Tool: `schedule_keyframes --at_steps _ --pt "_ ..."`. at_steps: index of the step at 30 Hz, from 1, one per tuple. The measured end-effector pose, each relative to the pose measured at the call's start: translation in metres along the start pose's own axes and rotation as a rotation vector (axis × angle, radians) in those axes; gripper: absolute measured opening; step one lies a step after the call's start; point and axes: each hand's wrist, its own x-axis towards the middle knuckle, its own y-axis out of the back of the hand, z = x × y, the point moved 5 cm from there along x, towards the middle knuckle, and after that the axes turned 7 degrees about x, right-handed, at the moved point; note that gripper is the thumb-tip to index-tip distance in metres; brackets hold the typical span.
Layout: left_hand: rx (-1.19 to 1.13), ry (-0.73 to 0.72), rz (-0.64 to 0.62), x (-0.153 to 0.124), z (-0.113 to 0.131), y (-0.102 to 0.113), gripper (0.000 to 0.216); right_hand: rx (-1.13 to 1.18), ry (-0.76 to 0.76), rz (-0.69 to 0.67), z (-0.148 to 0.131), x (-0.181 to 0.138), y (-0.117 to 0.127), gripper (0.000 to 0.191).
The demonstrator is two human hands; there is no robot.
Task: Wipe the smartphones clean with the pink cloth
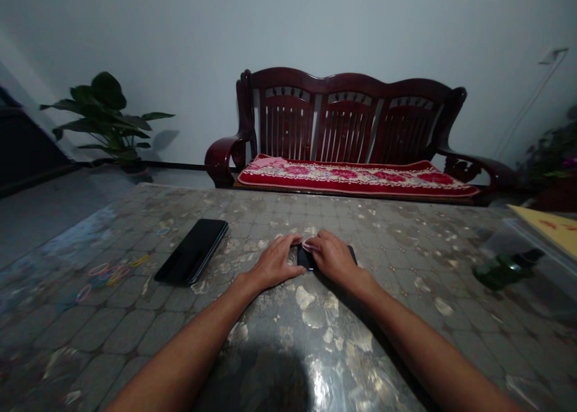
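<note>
A dark, flat, glossy phone [306,258] lies on the table in front of me, largely hidden beneath my right hand. My left hand [278,261] curves around its left end, thumb at the near edge and fingers at the far edge. Between the fingers of my right hand [332,257] is a small pale pinkish-white pad [310,246], pressed against the left part of the phone's screen. Whether the pad is cloth or paper I cannot tell.
A larger black phone [193,251] lies to the left, near several coloured rubber bands [108,273]. At the right are a green bottle [505,270] and a clear plastic box [552,279] with yellow paper [547,225] on top. A wooden bench [347,129] stands beyond the table.
</note>
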Motion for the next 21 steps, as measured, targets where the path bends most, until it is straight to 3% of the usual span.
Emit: schedule_keyframes --at_steps 4,10,17,21 --pt "0.002 0.003 -0.001 0.0 -0.001 -0.001 0.066 0.02 0.053 -0.07 -0.006 -0.003 0.0 0.025" --pt "-0.003 -0.003 -0.005 0.001 0.0 0.0 0.068 -0.031 -0.027 0.0 -0.001 0.006 0.0 0.027" --pt "-0.004 0.006 0.002 0.001 0.0 0.0 0.067 0.018 0.134 -0.089 -0.014 -0.001 0.001 0.025" --pt "-0.007 -0.003 0.002 0.0 -0.001 -0.002 0.066 -0.007 0.12 -0.087 -0.011 0.001 0.002 0.024"
